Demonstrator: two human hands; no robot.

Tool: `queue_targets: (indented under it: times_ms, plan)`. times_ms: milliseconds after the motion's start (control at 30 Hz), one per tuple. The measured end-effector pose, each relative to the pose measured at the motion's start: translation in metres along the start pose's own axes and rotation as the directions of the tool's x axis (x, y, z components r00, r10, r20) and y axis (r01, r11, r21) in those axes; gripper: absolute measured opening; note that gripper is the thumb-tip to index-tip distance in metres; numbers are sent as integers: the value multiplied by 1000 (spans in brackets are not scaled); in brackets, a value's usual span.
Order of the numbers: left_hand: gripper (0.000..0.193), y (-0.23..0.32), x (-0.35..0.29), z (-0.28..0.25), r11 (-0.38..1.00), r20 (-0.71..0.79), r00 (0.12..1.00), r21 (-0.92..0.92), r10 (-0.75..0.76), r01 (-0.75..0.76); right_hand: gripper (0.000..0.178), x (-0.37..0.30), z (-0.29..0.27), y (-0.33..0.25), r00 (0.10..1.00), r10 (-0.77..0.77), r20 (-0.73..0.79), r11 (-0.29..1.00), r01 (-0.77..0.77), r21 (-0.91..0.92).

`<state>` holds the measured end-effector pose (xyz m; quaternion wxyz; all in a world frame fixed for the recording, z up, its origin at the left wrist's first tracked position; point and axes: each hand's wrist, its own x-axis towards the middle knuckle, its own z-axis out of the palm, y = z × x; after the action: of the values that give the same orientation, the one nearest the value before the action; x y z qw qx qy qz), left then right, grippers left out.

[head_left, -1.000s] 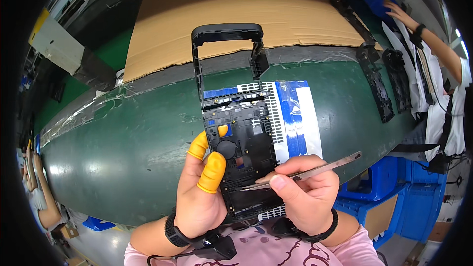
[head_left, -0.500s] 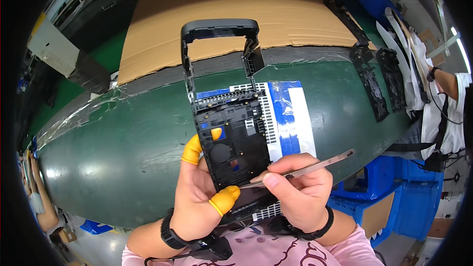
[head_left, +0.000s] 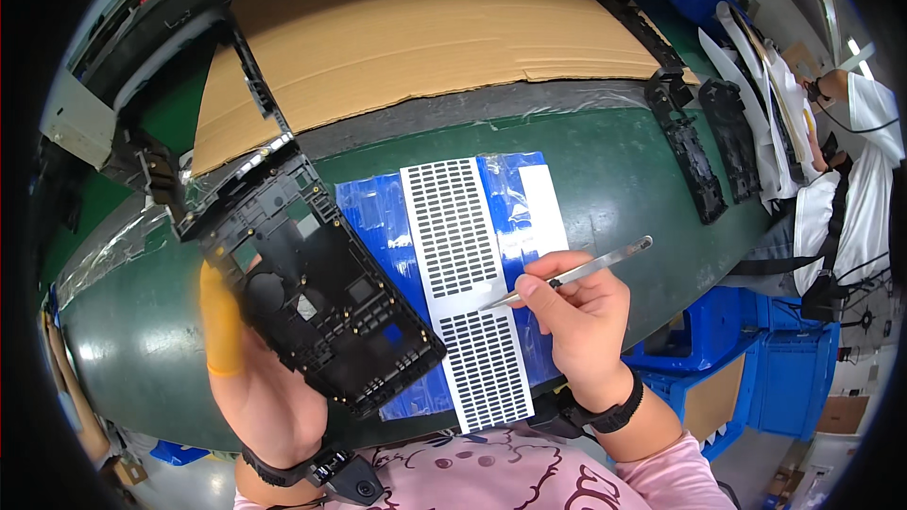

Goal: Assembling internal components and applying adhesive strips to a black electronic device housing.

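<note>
My left hand (head_left: 269,387), with a yellow finger cot showing, grips a black plastic device frame (head_left: 316,274) by its left side. The frame is tilted, and its open loop-shaped end points up and left. In my right hand (head_left: 586,316) metal tweezers (head_left: 595,264) are pinched, their tips down at a white sheet (head_left: 453,227) of small black rectangular stickers. The tips meet a bare band between the rows. That sheet lies over a blue, tape-covered panel (head_left: 373,203) on the green table. Whether a sticker is between the tips, I cannot tell.
Brown cardboard (head_left: 425,38) covers the far side of the green table (head_left: 624,170). More black plastic frames (head_left: 690,151) lie at the right. Blue crates (head_left: 784,378) stand below the right edge. Another person's arm (head_left: 836,85) shows at the far right.
The device frame has swung left and tilted, uncovering the sticker sheet. The tweezers have left the frame and now reach the sheet.
</note>
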<state>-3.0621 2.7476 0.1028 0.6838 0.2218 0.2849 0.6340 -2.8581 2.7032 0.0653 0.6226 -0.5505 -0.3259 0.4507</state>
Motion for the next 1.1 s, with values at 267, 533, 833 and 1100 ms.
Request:
queue_targets:
  times_ms: [267, 533, 833, 1100]
  plan:
    - [36, -8, 4, 0, 996, -53, 999, 90, 3, 2, 11, -5, 1, 11, 996, -78, 39, 990, 82, -115]
    - [39, -15, 1, 4, 987, -42, 999, 159, 34, -27, 12, -5, -3, 11, 989, -120, 82, 982, 130, -133]
    - [37, -18, -5, 3, 987, 55, 996, 143, -75, 66, 18, -11, -6, -4, 997, -74, -9, 995, 74, 66]
    - [40, -27, -16, 5, 890, 45, 891, 81, -452, 448, 24, -28, 29, -36, 965, 27, 259, 981, -75, 176]
